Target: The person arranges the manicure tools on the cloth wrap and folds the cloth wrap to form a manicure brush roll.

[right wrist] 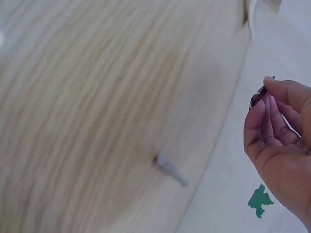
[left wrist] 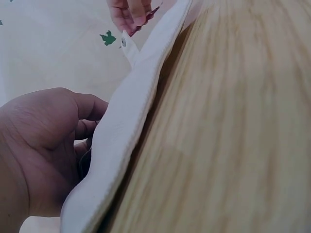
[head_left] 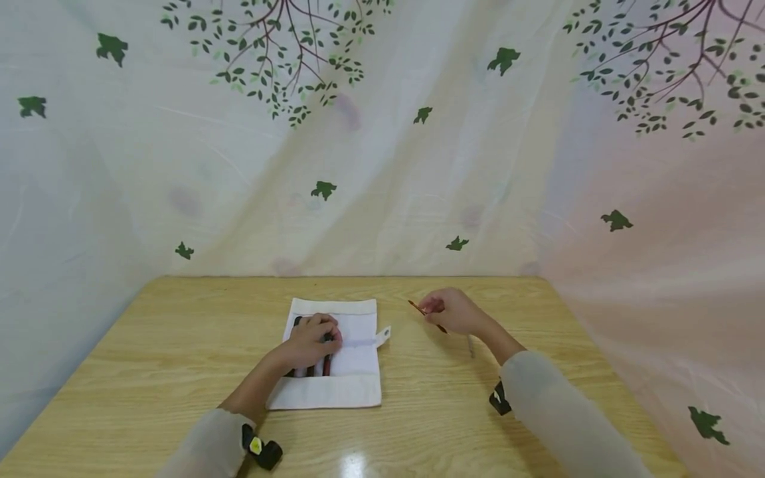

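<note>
Left of the white cloth case [head_left: 352,393], bare wood reaches the table's [head_left: 179,332] left edge, with the left forearm [head_left: 254,390] slanting across nearby. The left hand [head_left: 312,340] blocks the case's left half; its right half is free. Rightward, a bare lane narrows between the snap tab [head_left: 384,336] and the slender pointed tool [head_left: 415,305] in the right hand [head_left: 452,313]. A small grey piece [right wrist: 170,169] lies beside the right forearm [head_left: 502,341]. A cloth backdrop [head_left: 382,226] bars the far edge.
</note>
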### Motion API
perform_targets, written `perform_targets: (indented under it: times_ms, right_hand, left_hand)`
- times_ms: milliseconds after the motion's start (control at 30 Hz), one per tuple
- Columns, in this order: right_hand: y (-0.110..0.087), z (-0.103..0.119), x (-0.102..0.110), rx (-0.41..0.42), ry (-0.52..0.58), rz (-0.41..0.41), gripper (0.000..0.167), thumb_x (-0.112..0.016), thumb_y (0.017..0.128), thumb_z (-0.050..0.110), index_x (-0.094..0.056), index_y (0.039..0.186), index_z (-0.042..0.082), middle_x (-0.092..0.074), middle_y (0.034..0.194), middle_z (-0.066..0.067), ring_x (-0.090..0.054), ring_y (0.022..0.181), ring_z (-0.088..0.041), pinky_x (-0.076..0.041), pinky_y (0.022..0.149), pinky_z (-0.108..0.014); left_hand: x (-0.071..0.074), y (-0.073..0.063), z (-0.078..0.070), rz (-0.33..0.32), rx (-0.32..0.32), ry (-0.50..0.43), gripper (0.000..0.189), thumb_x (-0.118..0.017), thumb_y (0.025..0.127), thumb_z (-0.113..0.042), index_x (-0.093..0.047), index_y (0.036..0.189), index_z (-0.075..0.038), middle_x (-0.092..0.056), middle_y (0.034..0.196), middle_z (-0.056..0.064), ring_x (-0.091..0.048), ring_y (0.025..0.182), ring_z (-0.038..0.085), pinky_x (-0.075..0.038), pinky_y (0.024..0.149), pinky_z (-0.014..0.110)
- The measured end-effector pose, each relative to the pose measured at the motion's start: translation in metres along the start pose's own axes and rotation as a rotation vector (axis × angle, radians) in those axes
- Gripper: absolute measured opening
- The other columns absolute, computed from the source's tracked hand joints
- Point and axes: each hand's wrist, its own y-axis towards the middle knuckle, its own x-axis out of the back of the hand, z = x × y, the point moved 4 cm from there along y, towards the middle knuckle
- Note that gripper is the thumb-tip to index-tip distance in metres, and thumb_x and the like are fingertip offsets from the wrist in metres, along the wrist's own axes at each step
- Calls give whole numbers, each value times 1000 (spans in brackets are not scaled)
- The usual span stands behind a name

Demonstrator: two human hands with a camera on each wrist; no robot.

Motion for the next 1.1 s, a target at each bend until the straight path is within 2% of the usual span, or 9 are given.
perform_targets:
  times_ms: [267,467,700,900,1100]
  right_hand:
    - [17,20,-8,-6,80,-34,26,-69,96,4,-70,122,-2,-70,96,-4,-64,85,-16,-54,71,-30]
    - [31,30,-18,-14,147,-54,28,-69,97,4,-70,124,-2,-69,96,-4,-63,84,-17,-52,71,-29]
    - [40,45,-29,-15,220,-103,29,-69,98,7,-70,127,2,-70,103,-6,-65,92,-18,-55,74,-31]
    - [48,56,-42,20,290,-166,29,-68,96,2,-70,125,-1,-70,100,-9,-64,89,-18,-53,69,-27]
    - [53,66,-53,5,318,-194,28,-69,96,2,-71,124,0,-70,100,-7,-64,91,-19,-54,68,-27]
  left_hand:
    - [-1,0,4,24,41,-24,8,-63,101,-27,-64,93,-28,-47,145,7,-29,138,44,-16,112,67]
    - [1,-1,3,16,42,-16,7,-63,101,-27,-64,94,-27,-48,145,7,-30,138,44,-17,111,68]
    - [2,-1,3,13,44,-35,7,-64,101,-26,-65,94,-27,-49,144,7,-29,139,44,-16,111,67]
    - [1,-2,3,17,34,-55,7,-64,101,-26,-65,94,-26,-49,143,7,-30,138,44,-17,111,67]
    - [0,-2,3,12,28,-48,6,-65,100,-26,-66,94,-27,-50,142,7,-31,136,44,-19,109,66]
